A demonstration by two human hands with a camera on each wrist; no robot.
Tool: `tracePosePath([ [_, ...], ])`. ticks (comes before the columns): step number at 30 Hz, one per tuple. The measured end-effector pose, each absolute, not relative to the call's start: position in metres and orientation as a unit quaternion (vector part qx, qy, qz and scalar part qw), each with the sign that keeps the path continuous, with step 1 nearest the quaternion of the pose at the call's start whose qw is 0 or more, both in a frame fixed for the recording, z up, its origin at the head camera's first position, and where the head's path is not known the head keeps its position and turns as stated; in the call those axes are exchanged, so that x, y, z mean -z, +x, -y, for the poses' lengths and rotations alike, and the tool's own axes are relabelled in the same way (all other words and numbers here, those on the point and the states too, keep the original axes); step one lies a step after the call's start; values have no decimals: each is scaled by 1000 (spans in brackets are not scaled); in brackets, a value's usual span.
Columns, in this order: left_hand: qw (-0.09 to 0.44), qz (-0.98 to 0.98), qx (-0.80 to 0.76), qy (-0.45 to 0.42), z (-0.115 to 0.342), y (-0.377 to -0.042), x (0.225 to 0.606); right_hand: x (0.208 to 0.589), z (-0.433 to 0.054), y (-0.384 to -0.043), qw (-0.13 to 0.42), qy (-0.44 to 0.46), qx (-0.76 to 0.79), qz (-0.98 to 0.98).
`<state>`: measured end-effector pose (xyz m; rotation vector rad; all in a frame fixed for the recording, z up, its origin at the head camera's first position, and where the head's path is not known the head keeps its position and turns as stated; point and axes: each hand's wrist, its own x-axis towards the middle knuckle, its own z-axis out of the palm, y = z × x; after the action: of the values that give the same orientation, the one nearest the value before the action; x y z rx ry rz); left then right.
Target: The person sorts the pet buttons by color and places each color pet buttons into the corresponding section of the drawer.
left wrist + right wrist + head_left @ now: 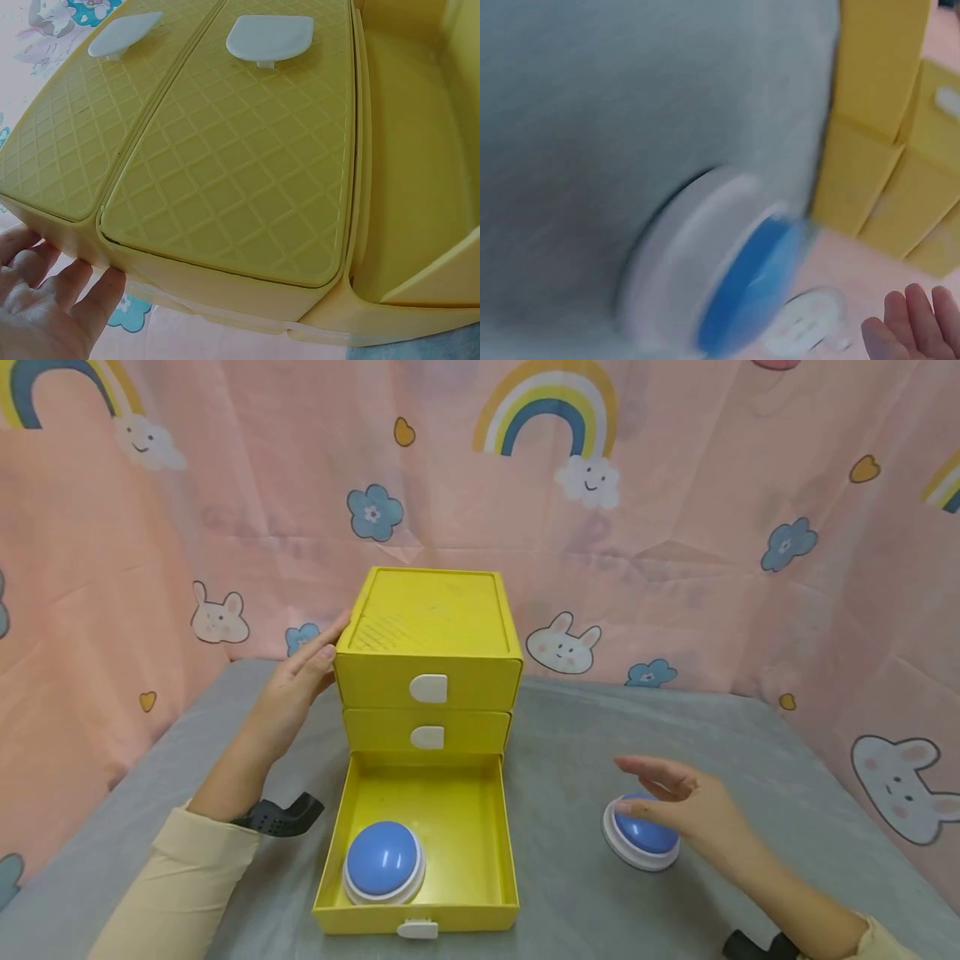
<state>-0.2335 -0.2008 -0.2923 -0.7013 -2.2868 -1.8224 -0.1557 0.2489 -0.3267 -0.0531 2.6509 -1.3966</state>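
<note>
A yellow drawer unit point(431, 618) stands on the grey cloth, its bottom drawer point(468, 835) pulled out toward me. Inside that drawer, at the front left, sits a blue dome push button point(382, 860) with a white base. My left hand point(288, 693) rests its extended fingers against the unit's left side; in the left wrist view the fingertips point(105, 289) lie along its edge. To the right of the unit, a second blue dome button point(643, 839) sits on the cloth. Over it hovers my right hand point(693, 802), thumb and fingers apart, holding nothing.
The upper drawers are pushed in, with white tabs point(428, 688) on their fronts. Behind the table hangs a pink curtain point(675, 527) with rainbows, rabbits and flowers. A black strap point(277, 816) circles my left wrist.
</note>
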Motion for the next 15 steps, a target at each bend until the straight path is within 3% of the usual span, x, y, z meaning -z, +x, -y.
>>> tracePosePath([
  [7,62,758,605,-237,201,-233,292,341,-281,-160,94,6,426,-900],
  [15,64,756,607,-235,201,-232,292,353,-295,-163,70,-40,414,-907],
])
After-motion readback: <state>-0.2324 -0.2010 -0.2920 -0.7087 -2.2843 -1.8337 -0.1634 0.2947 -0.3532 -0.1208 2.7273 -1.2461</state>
